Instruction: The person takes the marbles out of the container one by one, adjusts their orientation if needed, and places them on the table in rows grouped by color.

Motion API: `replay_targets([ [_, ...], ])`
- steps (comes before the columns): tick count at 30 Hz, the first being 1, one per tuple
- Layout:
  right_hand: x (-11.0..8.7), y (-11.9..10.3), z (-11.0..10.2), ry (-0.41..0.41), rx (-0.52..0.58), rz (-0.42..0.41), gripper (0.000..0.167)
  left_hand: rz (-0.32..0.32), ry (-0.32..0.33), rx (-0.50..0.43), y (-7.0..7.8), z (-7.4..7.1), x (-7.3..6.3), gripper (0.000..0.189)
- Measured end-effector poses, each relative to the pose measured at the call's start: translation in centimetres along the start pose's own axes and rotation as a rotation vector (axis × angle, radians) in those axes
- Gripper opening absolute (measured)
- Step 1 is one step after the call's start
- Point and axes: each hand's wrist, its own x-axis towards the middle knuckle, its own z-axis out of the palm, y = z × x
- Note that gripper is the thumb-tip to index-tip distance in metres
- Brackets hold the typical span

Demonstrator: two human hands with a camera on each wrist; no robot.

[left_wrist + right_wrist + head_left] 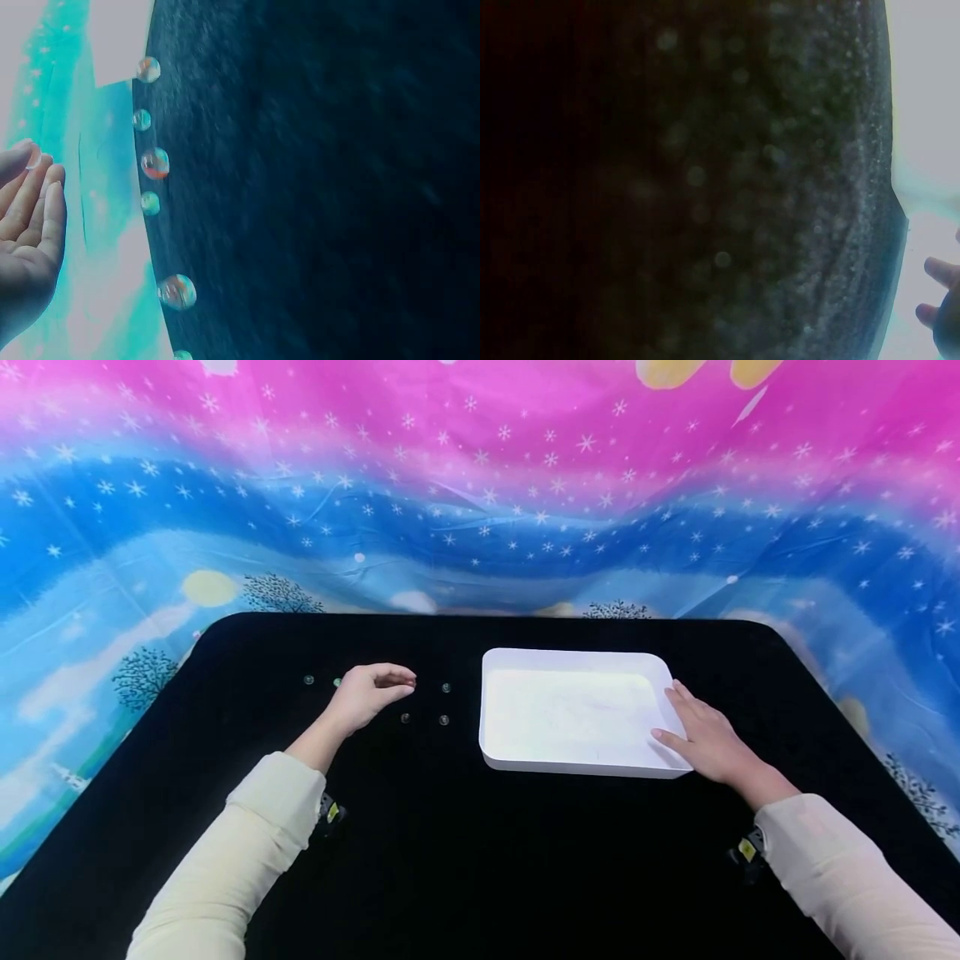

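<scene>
My left hand (367,697) is raised above the black table, left of the white tray (585,772). Between its thumb and fingertips it pinches a small clear marble (34,156), plainest in the left wrist view. Other glass marbles lie around and below that hand: one marble (309,680) to its left, a green one (337,682) partly behind the wrist, and a few to its right, such as this marble (446,687). My right hand (708,739) rests on the tray's right rim with its fingers extended and thumb spread; the right wrist view catches only some fingertips (939,271).
The black-covered table (480,860) has rounded far corners. Behind it hangs a pink and blue curtain (480,510) with snowflakes and trees. The tray is shallow, with low walls, and its pale floor shows no marbles.
</scene>
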Motion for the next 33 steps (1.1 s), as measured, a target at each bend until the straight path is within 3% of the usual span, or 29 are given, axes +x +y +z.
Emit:
replay_targets([
  [9,-0.1,0.0,0.2,-0.007,0.005,0.011,0.077,-0.011,0.038,0.003,-1.2,-1.5,-1.3,0.027],
  [16,-0.2,0.1,0.2,-0.003,0.008,0.015,0.077,-0.013,0.074,0.083,-2.5,-2.8,-2.3,0.027],
  [26,-0.3,-0.1,-0.1,-0.016,0.005,0.015,0.078,-0.078,0.133,0.144,-4.9,-4.6,-3.4,0.028],
  [33,-0.1,-0.3,-0.3,-0.024,0.012,0.014,0.077,-0.093,0.191,0.245,-6.5,-6.2,-4.2,0.023],
])
